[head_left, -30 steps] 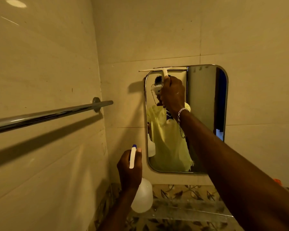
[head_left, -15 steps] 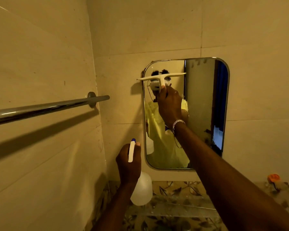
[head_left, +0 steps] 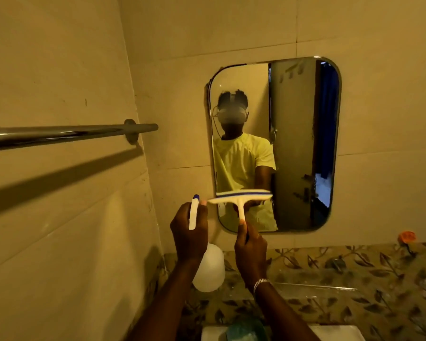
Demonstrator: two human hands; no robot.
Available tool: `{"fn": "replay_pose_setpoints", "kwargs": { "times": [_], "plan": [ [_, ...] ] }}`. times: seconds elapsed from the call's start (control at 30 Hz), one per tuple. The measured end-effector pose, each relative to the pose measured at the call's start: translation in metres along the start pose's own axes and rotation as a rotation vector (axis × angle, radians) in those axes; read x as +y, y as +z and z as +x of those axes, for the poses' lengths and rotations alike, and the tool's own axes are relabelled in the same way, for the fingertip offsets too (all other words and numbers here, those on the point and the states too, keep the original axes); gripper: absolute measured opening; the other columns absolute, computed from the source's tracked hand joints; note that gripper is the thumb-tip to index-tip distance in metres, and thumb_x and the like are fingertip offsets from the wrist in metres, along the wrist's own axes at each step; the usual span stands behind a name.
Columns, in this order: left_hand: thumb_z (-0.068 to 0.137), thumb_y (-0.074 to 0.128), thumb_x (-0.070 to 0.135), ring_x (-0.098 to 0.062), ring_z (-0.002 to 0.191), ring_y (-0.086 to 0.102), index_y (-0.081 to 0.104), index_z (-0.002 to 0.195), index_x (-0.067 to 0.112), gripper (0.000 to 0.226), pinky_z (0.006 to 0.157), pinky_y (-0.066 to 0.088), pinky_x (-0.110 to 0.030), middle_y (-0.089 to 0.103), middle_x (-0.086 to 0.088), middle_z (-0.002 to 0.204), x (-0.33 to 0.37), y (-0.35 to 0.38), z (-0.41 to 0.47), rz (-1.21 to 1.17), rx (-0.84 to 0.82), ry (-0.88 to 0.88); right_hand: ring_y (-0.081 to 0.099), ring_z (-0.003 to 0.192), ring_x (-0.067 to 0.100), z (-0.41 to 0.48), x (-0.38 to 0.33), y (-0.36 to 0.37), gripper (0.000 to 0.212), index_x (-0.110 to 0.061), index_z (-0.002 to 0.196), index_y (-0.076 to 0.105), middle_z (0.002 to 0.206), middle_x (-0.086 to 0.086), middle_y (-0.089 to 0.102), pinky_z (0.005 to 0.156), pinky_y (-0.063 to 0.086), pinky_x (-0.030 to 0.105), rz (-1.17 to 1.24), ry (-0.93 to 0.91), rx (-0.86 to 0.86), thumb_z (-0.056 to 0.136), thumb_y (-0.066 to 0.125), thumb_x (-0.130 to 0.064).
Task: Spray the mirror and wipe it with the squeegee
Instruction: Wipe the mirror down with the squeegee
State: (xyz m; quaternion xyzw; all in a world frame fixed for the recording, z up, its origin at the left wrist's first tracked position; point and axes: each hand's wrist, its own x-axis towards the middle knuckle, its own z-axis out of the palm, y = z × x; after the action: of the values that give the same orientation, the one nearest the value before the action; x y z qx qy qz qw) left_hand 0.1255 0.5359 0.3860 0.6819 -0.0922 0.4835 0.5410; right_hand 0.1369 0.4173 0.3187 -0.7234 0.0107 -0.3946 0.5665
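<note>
A rounded rectangular mirror [head_left: 303,143] hangs on the beige tiled wall ahead. My right hand [head_left: 250,249] grips the handle of a white squeegee [head_left: 240,196] with a blue rubber strip. Its blade lies level across the lower left part of the mirror; whether it touches the glass I cannot tell. My left hand [head_left: 188,235] holds a white spray bottle [head_left: 208,269] by its neck, just left of the mirror's bottom corner. The bottle's white trigger with a blue tip sticks up above my fingers. The mirror reflects a person in a yellow shirt.
A chrome towel bar [head_left: 59,135] juts from the left wall at shoulder height. Below the mirror runs a leaf-patterned tile band with a glass shelf [head_left: 315,286]. A small orange object [head_left: 406,237] sits at the far right. A white basin edge [head_left: 330,332] shows at the bottom.
My right hand has drawn the squeegee down from the mirror's top edge to its lower part. The left hand with the bottle has stayed beside the mirror's lower left corner.
</note>
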Motion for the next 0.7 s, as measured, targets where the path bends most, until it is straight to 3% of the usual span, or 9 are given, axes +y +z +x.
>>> {"fn": "replay_pose_setpoints", "kwargs": {
  "times": [0.07,0.17,0.3,0.37,0.47,0.63,0.7],
  "plan": [
    [0.095,0.067,0.021,-0.002,0.071,0.067,0.072,0.09,0.008,0.016,0.06,0.049,-0.005,0.068,0.003,0.073,-0.001,-0.001,-0.003,0.011,-0.002,-0.001,0.053,0.05,0.007,-0.025,0.028,0.0,0.023,-0.015,0.098,0.068,0.06,-0.006,0.055,0.043,0.035,0.016,-0.038,0.085,-0.032,0.108,0.049,-0.024],
    [0.095,0.067,0.021,-0.006,0.063,0.065,0.073,0.089,0.005,0.018,0.059,0.05,-0.007,0.07,-0.001,0.073,-0.005,-0.003,-0.011,0.035,-0.001,-0.016,0.06,0.066,0.018,-0.056,0.064,-0.006,0.03,-0.012,0.102,0.071,0.073,0.002,0.064,0.056,0.043,0.027,-0.057,0.24,-0.09,0.107,0.047,-0.029],
    [0.096,0.066,0.021,-0.013,0.063,0.065,0.072,0.085,0.003,0.022,0.057,0.05,-0.015,0.069,-0.006,0.07,-0.011,-0.005,-0.019,0.038,-0.035,-0.004,0.061,0.067,0.014,-0.071,0.078,-0.02,0.03,-0.012,0.107,0.074,0.074,0.001,0.065,0.056,0.041,0.023,-0.032,0.319,-0.088,0.108,0.047,-0.026],
    [0.096,0.065,0.023,-0.012,0.064,0.065,0.072,0.086,0.003,0.024,0.057,0.049,-0.011,0.069,-0.006,0.07,-0.013,-0.005,-0.02,0.026,-0.04,-0.027,0.055,0.055,0.007,-0.068,0.066,-0.029,0.029,-0.017,0.097,0.073,0.063,-0.004,0.059,0.048,0.037,0.016,-0.01,0.289,-0.074,0.107,0.048,-0.029],
    [0.097,0.065,0.023,-0.011,0.064,0.065,0.072,0.086,0.003,0.024,0.057,0.048,-0.008,0.069,-0.005,0.07,-0.012,0.004,-0.019,0.002,-0.049,-0.046,0.053,0.053,0.006,-0.048,0.043,-0.048,0.03,-0.03,0.081,0.062,0.058,-0.003,0.054,0.045,0.038,0.018,0.019,0.18,-0.019,0.106,0.047,-0.028],
    [0.096,0.066,0.026,-0.012,0.067,0.066,0.071,0.088,0.008,0.021,0.056,0.052,-0.017,0.068,-0.001,0.071,0.008,0.033,-0.02,-0.065,-0.096,-0.036,0.051,0.049,0.018,-0.001,0.007,-0.083,0.032,-0.025,0.084,0.066,0.058,0.006,0.056,0.044,0.038,0.036,0.057,0.05,0.072,0.108,0.047,-0.033],
    [0.096,0.066,0.027,-0.01,0.07,0.067,0.072,0.091,0.008,0.021,0.057,0.051,-0.014,0.069,0.0,0.074,0.016,0.047,-0.02,-0.101,-0.105,-0.05,0.054,0.051,0.021,0.019,-0.008,-0.097,0.032,-0.024,0.086,0.069,0.059,0.006,0.058,0.045,0.041,0.037,0.085,0.014,0.096,0.108,0.048,-0.034]
  ]
}}
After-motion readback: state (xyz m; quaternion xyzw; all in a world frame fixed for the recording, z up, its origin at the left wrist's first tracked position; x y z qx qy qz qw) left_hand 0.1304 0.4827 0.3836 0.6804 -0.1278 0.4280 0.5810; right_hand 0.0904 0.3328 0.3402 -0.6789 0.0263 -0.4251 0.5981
